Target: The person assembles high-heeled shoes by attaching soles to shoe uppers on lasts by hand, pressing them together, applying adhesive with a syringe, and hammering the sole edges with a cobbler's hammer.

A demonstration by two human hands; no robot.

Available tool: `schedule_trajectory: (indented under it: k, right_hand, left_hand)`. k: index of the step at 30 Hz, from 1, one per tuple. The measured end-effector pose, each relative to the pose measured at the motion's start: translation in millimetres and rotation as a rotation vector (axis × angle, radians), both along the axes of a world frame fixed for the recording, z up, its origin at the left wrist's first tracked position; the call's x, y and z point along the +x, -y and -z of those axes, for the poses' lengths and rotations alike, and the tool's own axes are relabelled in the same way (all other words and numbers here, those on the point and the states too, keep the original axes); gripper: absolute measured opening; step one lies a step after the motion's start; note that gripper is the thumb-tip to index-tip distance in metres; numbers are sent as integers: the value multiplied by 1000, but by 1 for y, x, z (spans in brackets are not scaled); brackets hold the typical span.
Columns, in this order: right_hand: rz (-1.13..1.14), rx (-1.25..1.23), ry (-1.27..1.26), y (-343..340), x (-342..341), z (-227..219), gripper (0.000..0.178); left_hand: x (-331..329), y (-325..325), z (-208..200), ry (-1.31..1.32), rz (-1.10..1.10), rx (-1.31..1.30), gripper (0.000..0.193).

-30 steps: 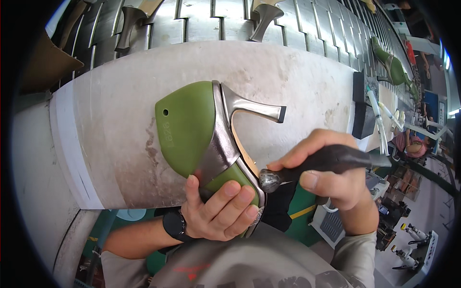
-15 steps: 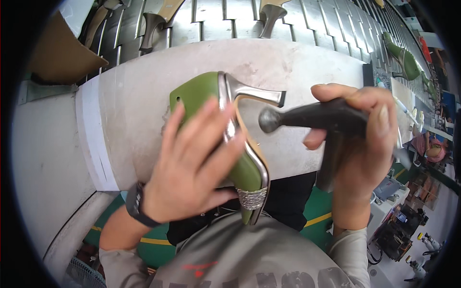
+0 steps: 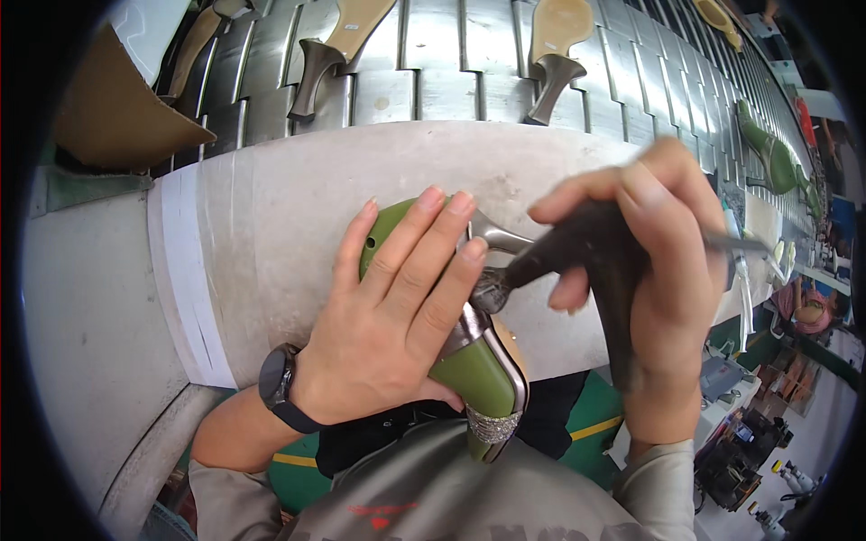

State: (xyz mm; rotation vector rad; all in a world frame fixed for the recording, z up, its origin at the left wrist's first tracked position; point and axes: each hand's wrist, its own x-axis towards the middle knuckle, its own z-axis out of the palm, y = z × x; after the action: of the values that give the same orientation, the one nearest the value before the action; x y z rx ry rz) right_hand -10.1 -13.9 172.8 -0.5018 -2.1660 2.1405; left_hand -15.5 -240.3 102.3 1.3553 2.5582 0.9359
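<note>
A green high-heeled shoe [image 3: 478, 374] on a last lies on its side on the pale worktop [image 3: 280, 261], its toe with a glittery band pointing toward me. Its metallic heel [image 3: 507, 240] points away to the right. My left hand [image 3: 379, 334] holds the shoe down, fingers laid across its back part and thumb along the near side. In my right hand [image 3: 672, 243] is a dark hammer [image 3: 586, 248], gripped around its head and handle. The hammer's round face is at the shoe's silver edge, close beside my left fingertips; whether it touches cannot be made out.
Beyond the worktop runs a metal slat conveyor [image 3: 388, 95] carrying tan insoles with metallic heels [image 3: 552, 86]. Brown cardboard [image 3: 126, 108] juts in at the far left. Another green shoe [image 3: 767, 149] lies at the far right. Behind my right arm stands equipment [image 3: 740, 451].
The hammer has come left and down to the shoe's silver edge. My left hand and the shoe sit slightly lower and farther right in view, as do the worktop and conveyor items.
</note>
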Motion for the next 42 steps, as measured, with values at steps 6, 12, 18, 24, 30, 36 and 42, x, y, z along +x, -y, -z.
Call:
schedule_trajectory:
  k: [6, 12, 18, 24, 30, 36, 42]
  right_hand:
    - [-58, -157, 8, -9, 10, 10, 23]
    - [-212, -129, -15, -15, 11, -1, 23]
    - [-239, -236, 13, -24, 28, -1, 21]
    - [-125, -264, 47, -30, 92, 4, 19]
    - [102, -100, -138, -22, 160, 20, 16]
    - [552, -101, -773, -19, 184, -11, 33]
    - [162, -128, -339, 3, 142, 18, 19]
  left_hand:
    - [-1, 4, 0, -15, -18, 11, 133]
    - [3, 4, -3, -60, -3, 31, 142]
    - [12, 9, -1, -159, 14, -6, 150]
    - [15, 10, -14, -240, 26, 3, 141]
    - [13, -14, -17, -311, 290, 16, 90]
    - [15, -15, -16, -299, 280, 47, 86]
    - [15, -4, -9, -340, 267, 26, 74]
